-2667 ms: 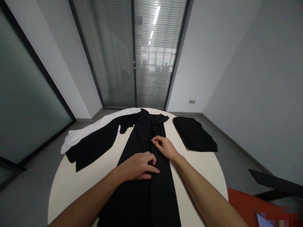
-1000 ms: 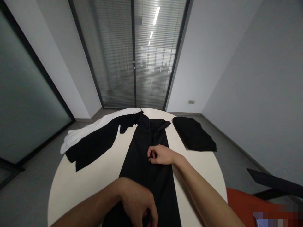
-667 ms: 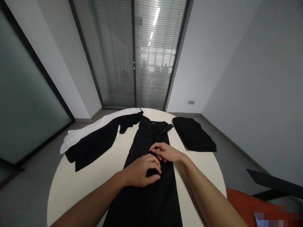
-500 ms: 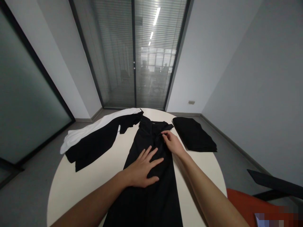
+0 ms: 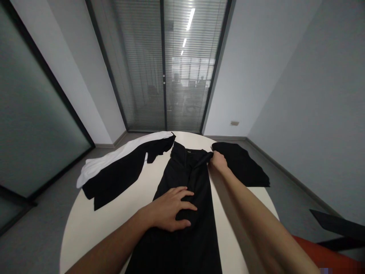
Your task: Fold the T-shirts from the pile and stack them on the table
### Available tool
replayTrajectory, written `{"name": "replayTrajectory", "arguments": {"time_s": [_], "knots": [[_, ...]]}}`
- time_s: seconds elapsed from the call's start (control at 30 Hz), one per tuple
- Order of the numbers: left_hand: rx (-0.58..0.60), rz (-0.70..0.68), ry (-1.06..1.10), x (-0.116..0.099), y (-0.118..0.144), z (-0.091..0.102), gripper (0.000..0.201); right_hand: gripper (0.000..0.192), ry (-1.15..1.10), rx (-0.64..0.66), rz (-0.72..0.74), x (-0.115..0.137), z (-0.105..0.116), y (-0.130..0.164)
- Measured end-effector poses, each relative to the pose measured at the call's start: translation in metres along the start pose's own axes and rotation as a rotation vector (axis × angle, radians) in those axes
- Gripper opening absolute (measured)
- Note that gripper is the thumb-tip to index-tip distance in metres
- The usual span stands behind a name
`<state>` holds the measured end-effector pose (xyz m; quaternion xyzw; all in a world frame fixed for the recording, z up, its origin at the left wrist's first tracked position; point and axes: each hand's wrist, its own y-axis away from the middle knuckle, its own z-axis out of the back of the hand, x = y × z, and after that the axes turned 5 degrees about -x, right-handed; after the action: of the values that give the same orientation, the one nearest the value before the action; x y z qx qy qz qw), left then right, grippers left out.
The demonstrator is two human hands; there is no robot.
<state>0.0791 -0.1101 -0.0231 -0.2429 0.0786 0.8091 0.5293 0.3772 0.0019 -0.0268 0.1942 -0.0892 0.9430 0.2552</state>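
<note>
Black trousers (image 5: pixel 185 179) lie lengthwise down the middle of a round cream table (image 5: pixel 94 224), waistband at the far end. My left hand (image 5: pixel 171 211) rests flat on the cloth near the middle, fingers spread. My right hand (image 5: pixel 218 160) is stretched out to the far right corner of the waistband and pinches the fabric there.
A folded black garment (image 5: pixel 242 167) lies at the table's far right, just beyond my right hand. A loose black garment (image 5: pixel 119 175) over a white one (image 5: pixel 114 158) lies at the far left. An orange chair (image 5: pixel 327 258) stands at the lower right. Glass doors with blinds close the room behind.
My right hand has slid from the middle of the trousers out to the waistband's right corner and taken hold of it. My left hand stays pressed on the cloth.
</note>
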Motion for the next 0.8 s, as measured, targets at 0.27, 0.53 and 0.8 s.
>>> {"name": "replayTrajectory", "arguments": {"time_s": [0.27, 0.53, 0.8], "knots": [[-0.057, 0.031, -0.085, 0.000, -0.011, -0.007, 0.068, 0.038, -0.014, -0.040, -0.023, 0.029, 0.010, -0.032], [-0.043, 0.092, -0.089, 0.001, -0.009, -0.019, 0.082, 0.051, 0.018, -0.025, 0.151, 0.041, -0.006, -0.030], [-0.117, 0.174, -0.192, 0.002, -0.012, -0.029, 0.069, 0.059, 0.075, 0.152, 0.440, 0.032, -0.035, -0.013]]}}
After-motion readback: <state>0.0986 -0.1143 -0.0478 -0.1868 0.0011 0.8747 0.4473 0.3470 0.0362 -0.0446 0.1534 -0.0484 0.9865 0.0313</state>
